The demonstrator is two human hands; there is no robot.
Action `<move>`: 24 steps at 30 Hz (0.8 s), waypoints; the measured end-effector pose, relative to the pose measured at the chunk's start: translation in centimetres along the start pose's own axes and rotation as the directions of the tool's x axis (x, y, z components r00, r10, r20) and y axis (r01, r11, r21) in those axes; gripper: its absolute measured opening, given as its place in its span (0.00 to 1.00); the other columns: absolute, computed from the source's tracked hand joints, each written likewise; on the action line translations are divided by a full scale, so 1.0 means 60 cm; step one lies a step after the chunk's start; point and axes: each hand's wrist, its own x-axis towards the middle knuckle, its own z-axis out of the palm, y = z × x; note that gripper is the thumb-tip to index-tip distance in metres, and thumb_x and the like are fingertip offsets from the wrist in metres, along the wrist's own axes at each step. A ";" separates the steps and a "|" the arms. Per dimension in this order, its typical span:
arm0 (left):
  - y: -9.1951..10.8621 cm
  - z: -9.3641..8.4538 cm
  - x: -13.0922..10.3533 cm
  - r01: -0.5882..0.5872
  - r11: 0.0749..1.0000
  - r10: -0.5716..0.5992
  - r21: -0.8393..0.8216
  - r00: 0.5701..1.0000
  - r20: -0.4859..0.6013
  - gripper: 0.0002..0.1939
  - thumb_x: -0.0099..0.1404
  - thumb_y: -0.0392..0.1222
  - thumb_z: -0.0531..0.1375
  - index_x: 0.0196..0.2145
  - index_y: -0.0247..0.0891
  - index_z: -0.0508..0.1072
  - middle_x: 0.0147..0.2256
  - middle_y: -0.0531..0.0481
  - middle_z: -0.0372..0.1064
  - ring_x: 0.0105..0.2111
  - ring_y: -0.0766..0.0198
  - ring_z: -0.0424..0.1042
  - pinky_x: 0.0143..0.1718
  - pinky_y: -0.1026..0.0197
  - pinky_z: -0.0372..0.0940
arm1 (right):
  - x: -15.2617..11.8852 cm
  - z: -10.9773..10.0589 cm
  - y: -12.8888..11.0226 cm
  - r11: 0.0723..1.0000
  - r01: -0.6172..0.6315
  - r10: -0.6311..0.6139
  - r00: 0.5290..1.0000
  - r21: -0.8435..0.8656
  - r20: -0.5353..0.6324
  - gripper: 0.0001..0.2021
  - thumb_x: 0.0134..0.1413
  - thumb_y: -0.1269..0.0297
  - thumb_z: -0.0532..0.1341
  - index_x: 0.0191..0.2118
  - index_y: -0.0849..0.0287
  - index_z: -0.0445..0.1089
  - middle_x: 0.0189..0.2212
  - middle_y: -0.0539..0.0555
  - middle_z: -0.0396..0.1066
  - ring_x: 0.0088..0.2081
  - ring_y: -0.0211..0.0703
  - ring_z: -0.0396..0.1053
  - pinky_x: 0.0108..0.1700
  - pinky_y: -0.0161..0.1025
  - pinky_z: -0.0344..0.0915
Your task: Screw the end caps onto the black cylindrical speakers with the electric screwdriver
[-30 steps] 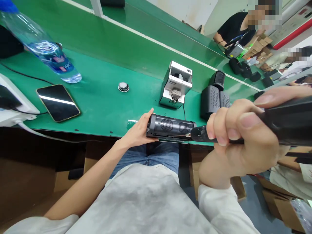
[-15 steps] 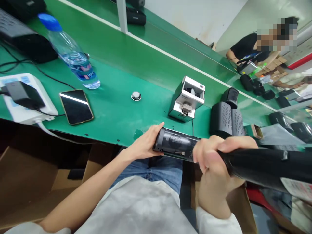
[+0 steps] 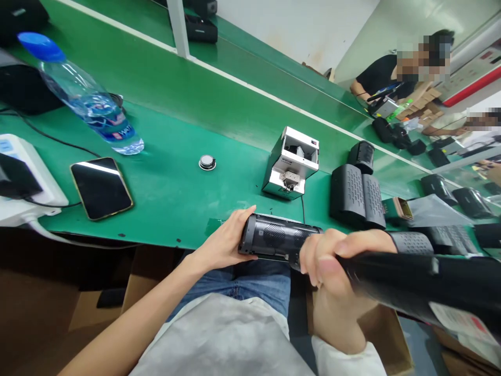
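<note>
Hands: left (image 3: 225, 245) grips speaker (image 3: 276, 243), right (image 3: 336, 266) holds screwdriver (image 3: 422, 284).

head view, close above green bench (image 3: 172, 188)

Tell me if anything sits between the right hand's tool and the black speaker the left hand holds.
Nothing visible does. The right hand hides where the black tool meets the black speaker, which the left hand grips.
</note>
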 end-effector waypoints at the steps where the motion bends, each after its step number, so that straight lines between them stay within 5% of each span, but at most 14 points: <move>1: 0.000 0.000 0.000 0.007 1.000 -0.007 -0.005 1.000 -0.007 0.76 0.58 0.40 0.82 0.83 0.54 0.31 0.73 0.30 0.58 0.73 0.28 0.64 0.70 0.26 0.68 | 0.006 0.002 -0.003 0.999 0.035 -0.035 0.999 0.003 0.019 0.13 0.62 0.68 0.71 0.43 0.48 0.68 0.21 0.40 0.62 0.16 0.36 0.59 0.21 0.38 0.63; 6: 0.002 0.001 -0.001 0.019 1.000 -0.019 -0.013 0.999 -0.037 0.77 0.57 0.39 0.82 0.83 0.54 0.32 0.74 0.30 0.57 0.73 0.29 0.64 0.70 0.29 0.69 | 0.079 -0.007 -0.054 0.976 0.202 -0.195 0.978 0.087 -0.080 0.11 0.60 0.72 0.70 0.45 0.51 0.73 0.20 0.39 0.58 0.13 0.33 0.49 0.14 0.36 0.54; 9: 0.002 0.001 -0.002 0.002 1.000 -0.003 -0.011 0.999 -0.038 0.78 0.56 0.39 0.82 0.83 0.54 0.31 0.74 0.30 0.57 0.73 0.29 0.64 0.71 0.29 0.68 | 0.155 -0.012 -0.058 0.918 0.396 -0.383 0.880 -0.010 -0.280 0.12 0.59 0.73 0.69 0.43 0.49 0.71 0.20 0.38 0.53 0.14 0.34 0.49 0.16 0.36 0.54; 12: 0.000 0.000 -0.002 -0.006 1.000 0.006 -0.006 0.999 -0.039 0.77 0.58 0.40 0.82 0.83 0.54 0.30 0.75 0.30 0.56 0.74 0.29 0.63 0.71 0.28 0.68 | 0.233 -0.010 -0.008 0.865 0.483 -0.494 0.777 -0.134 -0.390 0.11 0.62 0.72 0.67 0.42 0.49 0.67 0.19 0.38 0.55 0.16 0.37 0.57 0.20 0.38 0.60; 17: -0.003 0.001 -0.003 -0.020 1.000 0.020 -0.016 0.999 -0.037 0.76 0.59 0.42 0.81 0.83 0.53 0.30 0.75 0.29 0.56 0.74 0.30 0.64 0.71 0.27 0.67 | 0.312 -0.009 0.092 0.863 0.454 -0.505 0.779 -0.220 -0.372 0.11 0.64 0.61 0.70 0.43 0.50 0.66 0.22 0.38 0.59 0.17 0.39 0.64 0.27 0.42 0.71; 24: -0.005 0.001 -0.001 -0.040 0.999 0.039 -0.022 0.998 -0.048 0.76 0.60 0.43 0.81 0.83 0.52 0.30 0.76 0.28 0.54 0.74 0.30 0.63 0.71 0.29 0.67 | 0.336 -0.023 0.123 0.879 0.422 -0.476 0.799 -0.220 -0.367 0.11 0.62 0.58 0.68 0.42 0.50 0.64 0.20 0.37 0.56 0.14 0.35 0.57 0.23 0.38 0.65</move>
